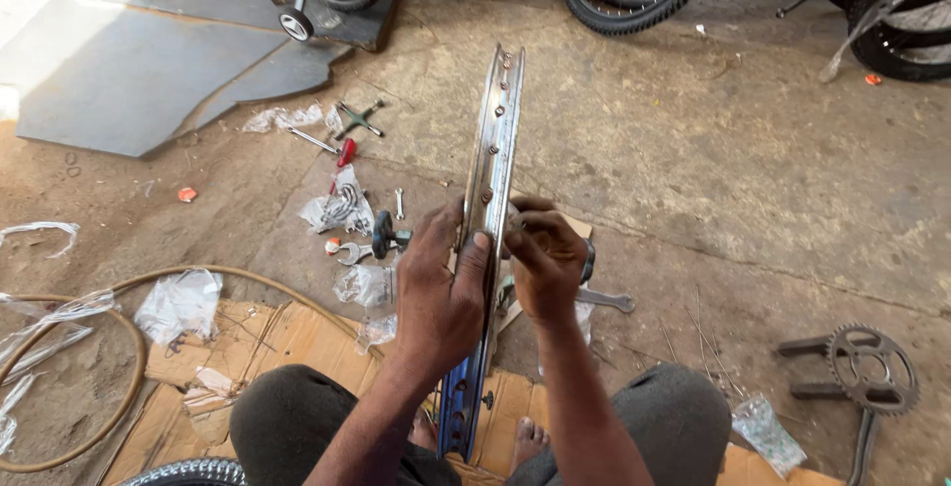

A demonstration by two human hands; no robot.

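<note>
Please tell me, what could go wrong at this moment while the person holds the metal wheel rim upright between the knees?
1. The shiny metal bicycle rim stands on edge, steadied only by the left hand; it might tip or roll if the grip slackens.
2. The right hand works at a rim hole; a small part could drop among the clear plastic bags and get lost.
3. The bare foot beside the rim's lower edge could be pinched.

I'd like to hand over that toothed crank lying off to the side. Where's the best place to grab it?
Judging by its pose, grip the crank by the straight arm that sticks out toward the person, coming from above. It lies flat on the concrete floor, and the arm is plain and narrow, while the round chainring is edged with teeth that would bite fingers.
</note>
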